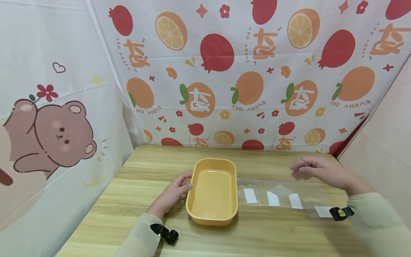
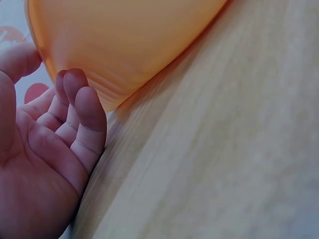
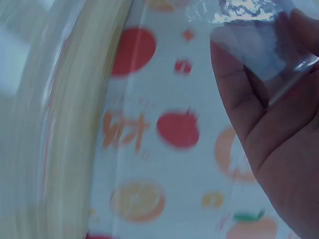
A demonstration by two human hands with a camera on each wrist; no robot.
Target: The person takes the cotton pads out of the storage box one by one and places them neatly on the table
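A yellow rectangular plastic tub [image 1: 212, 194] stands on the wooden table. My left hand [image 1: 174, 191] holds its left side, thumb at the rim and fingers curled against the outer wall [image 2: 129, 45]. To the tub's right lies a row of clear plastic bags [image 1: 261, 182], overlapping, each with a white rectangle [image 1: 250, 196] on or in it; I cannot tell which. My right hand [image 1: 313, 169] is raised above the right part of that row. It pinches a thin piece of clear plastic [image 3: 264, 50], seen between thumb and fingers in the right wrist view.
The wooden table [image 1: 128, 200] meets a fruit-printed cloth [image 1: 224, 117] at its back edge. A bear-printed cloth [image 1: 61, 135] hangs on the left, and a pale cloth [image 1: 385, 135] on the right. The tub's inside shows only its bare floor.
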